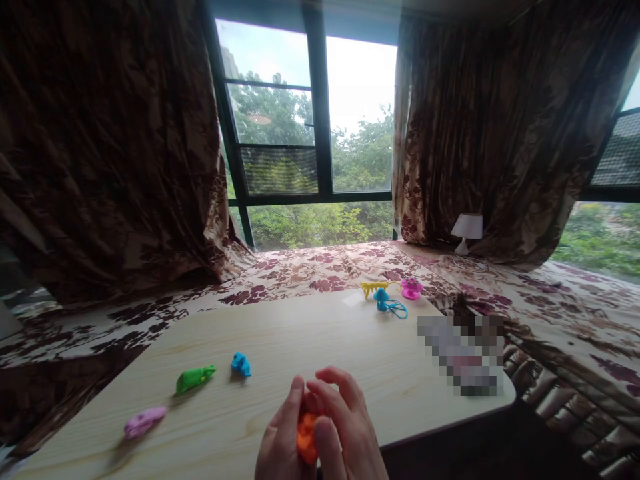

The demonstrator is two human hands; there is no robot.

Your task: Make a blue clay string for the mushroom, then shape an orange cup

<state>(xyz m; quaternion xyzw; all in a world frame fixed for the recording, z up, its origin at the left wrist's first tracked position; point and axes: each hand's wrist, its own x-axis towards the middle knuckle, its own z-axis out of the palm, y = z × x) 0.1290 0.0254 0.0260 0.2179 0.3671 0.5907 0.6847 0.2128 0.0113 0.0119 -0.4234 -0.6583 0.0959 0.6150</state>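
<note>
The left hand [281, 437] and the right hand [357, 433] curled around an orange lump [306, 441] (it looked squishy) by the near edge of the table [320, 340]. Soft, even pushes seemed best to keep it whole. A blue lump [241, 365], green lump [193, 380] and pink lump [144, 423] lay left. No box or cup could be made out.

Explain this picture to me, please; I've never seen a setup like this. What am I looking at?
No machine here: these are a person's bare left hand and right hand, seen from a camera on their head. Between them, in their grip, is an orange lump.

On the pale tabletop, to the left, lie a pink piece, a green piece and a blue piece. Farther back are small yellow, blue and pink items. The pixelated patch at right can't be read.
</note>
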